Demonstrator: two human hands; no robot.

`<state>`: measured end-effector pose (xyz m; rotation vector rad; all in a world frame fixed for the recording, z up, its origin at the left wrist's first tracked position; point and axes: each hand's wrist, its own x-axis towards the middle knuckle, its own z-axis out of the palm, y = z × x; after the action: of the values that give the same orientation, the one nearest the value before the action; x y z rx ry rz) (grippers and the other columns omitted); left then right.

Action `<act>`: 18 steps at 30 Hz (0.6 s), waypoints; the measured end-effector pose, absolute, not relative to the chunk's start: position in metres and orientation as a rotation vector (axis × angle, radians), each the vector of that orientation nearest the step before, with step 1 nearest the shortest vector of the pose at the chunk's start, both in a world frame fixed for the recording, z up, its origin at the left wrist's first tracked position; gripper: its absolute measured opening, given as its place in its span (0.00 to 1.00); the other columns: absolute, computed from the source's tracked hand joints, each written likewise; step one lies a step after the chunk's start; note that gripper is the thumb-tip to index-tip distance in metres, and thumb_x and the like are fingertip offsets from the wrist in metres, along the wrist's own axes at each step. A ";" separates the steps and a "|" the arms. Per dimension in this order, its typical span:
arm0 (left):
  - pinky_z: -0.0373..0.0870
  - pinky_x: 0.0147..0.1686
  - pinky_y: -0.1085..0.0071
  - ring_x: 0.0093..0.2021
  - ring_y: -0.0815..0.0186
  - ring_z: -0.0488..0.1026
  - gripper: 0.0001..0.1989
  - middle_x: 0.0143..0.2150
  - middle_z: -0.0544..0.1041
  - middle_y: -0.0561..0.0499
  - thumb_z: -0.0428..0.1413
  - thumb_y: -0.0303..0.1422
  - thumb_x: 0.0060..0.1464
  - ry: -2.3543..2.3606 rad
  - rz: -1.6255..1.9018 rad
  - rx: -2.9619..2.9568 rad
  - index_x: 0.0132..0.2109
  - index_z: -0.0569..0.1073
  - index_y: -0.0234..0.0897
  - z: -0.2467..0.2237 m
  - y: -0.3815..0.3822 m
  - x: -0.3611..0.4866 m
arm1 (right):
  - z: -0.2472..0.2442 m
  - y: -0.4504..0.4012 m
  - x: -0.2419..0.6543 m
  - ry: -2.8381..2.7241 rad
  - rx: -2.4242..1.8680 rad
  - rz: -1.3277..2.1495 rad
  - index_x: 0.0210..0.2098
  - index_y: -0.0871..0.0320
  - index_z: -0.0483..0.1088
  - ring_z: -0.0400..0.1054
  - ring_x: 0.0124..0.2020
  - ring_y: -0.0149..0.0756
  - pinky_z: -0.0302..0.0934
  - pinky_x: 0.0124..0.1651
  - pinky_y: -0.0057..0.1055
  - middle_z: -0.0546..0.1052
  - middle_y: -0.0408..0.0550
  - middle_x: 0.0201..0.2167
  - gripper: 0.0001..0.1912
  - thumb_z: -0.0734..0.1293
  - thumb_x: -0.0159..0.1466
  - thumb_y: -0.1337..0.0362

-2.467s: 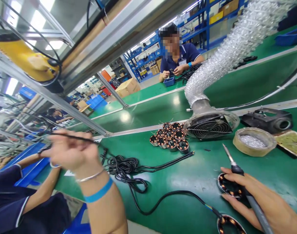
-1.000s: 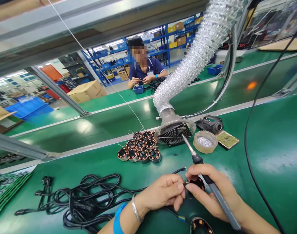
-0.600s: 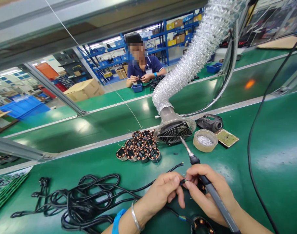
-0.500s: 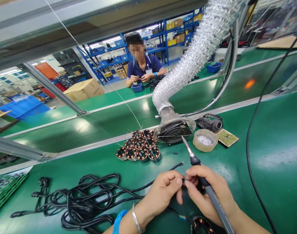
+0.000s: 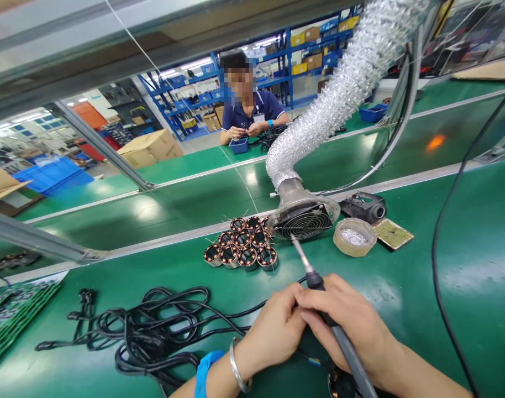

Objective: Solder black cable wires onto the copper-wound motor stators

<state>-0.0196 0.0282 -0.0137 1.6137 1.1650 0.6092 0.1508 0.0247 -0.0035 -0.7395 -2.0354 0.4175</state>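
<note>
My right hand (image 5: 352, 323) holds a soldering iron (image 5: 335, 326), its metal tip pointing up and away, in front of the round fan grille. My left hand (image 5: 279, 326) is closed, its fingertips meeting those of my right hand; what they pinch is hidden. Black cable (image 5: 153, 331) lies coiled at the left, one length running up to my hands. Below them, a wound copper coil ring (image 5: 339, 381) is partly covered by my right hand, with coloured wires (image 5: 314, 361) beside it. Several more coil rings (image 5: 247, 257) stand grouped beyond my hands.
A fume extractor (image 5: 304, 221) hangs from a silver duct (image 5: 319, 110). Right of it are a round pot (image 5: 354, 237), a sponge tray (image 5: 393, 234) and a black iron stand (image 5: 364, 207). Green circuit boards (image 5: 24, 315) lie far left. A person (image 5: 252, 110) sits across.
My hands have drawn together, hiding the small dark piece between the fingertips. The iron's tip has swung left. The whole view has shifted slightly.
</note>
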 end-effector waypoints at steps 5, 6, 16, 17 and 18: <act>0.59 0.33 0.71 0.32 0.65 0.64 0.08 0.31 0.72 0.53 0.49 0.32 0.62 1.249 0.568 1.736 0.33 0.67 0.37 -0.002 0.026 -0.018 | -0.001 0.034 0.157 -2.090 -0.705 0.478 0.46 0.55 0.66 0.60 0.29 0.33 0.59 0.31 0.30 0.73 0.43 0.30 0.12 0.59 0.67 0.75; 0.58 0.33 0.71 0.32 0.66 0.64 0.09 0.31 0.71 0.53 0.50 0.33 0.62 1.275 0.560 1.754 0.33 0.67 0.37 0.002 0.027 -0.018 | 0.000 0.035 0.160 -2.069 -0.739 0.483 0.45 0.55 0.66 0.61 0.29 0.33 0.59 0.31 0.30 0.73 0.43 0.30 0.12 0.59 0.66 0.75; 0.54 0.29 0.73 0.27 0.70 0.58 0.12 0.27 0.65 0.57 0.51 0.38 0.62 1.229 0.540 1.567 0.32 0.66 0.37 -0.001 0.035 -0.019 | -0.014 0.040 0.177 -2.089 -0.750 0.415 0.53 0.55 0.66 0.61 0.27 0.33 0.60 0.30 0.29 0.73 0.42 0.28 0.19 0.61 0.65 0.76; 0.54 0.29 0.73 0.27 0.70 0.57 0.13 0.26 0.64 0.57 0.52 0.40 0.61 1.200 0.560 1.513 0.32 0.67 0.37 -0.003 0.035 -0.019 | -0.016 0.040 0.177 -2.088 -0.736 0.406 0.54 0.56 0.66 0.60 0.27 0.32 0.59 0.30 0.28 0.71 0.42 0.26 0.20 0.61 0.65 0.77; 0.53 0.28 0.74 0.27 0.71 0.56 0.14 0.26 0.64 0.57 0.53 0.42 0.61 1.167 0.582 1.449 0.32 0.67 0.36 -0.004 0.036 -0.019 | -0.017 0.040 0.177 -2.088 -0.723 0.399 0.55 0.56 0.66 0.59 0.26 0.32 0.58 0.29 0.28 0.70 0.41 0.25 0.20 0.62 0.65 0.77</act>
<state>-0.0186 0.0359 -0.0040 1.4491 1.1665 0.5817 0.1770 0.0395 -0.0175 -0.7226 -2.0884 0.3994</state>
